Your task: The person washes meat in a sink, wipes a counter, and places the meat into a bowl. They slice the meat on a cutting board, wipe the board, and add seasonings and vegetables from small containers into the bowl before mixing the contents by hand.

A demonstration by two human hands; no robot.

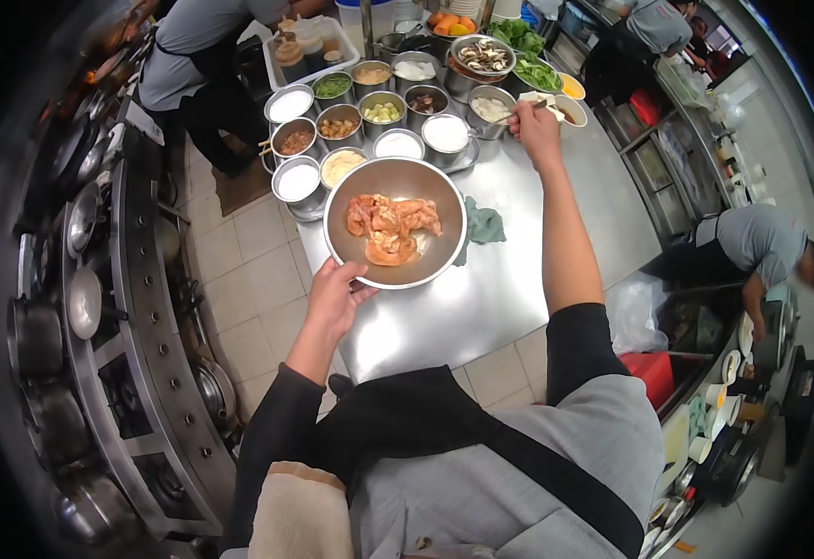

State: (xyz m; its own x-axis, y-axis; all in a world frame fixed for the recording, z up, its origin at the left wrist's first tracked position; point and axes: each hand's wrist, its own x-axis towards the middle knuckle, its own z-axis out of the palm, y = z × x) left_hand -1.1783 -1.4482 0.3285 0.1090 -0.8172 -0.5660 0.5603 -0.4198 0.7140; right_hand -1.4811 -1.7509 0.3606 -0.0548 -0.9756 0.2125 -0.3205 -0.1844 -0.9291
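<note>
My left hand [334, 296] grips the near left rim of a metal bowl [444, 244], which holds several pieces of raw, orange-tinted meat [391, 226]. Out to the upper right, my right hand [535, 130] is closed on the handle of a thin utensil [514, 114]. That utensil reaches toward a metal container of chopped white pieces [490, 107], beside a white bowl of dark liquid [571, 113]. Other metal containers stand behind the bowl, among them white powder [446, 133], green pieces [382, 112] and a yellowish paste [342, 168].
A green cloth [484, 224] lies on the steel table [509, 279] right of the bowl. Stoves [146, 354] line the left side. Co-workers stand at the upper left [188, 61], upper right [649, 33] and right [761, 247]. Shelves [677, 168] stand at the right.
</note>
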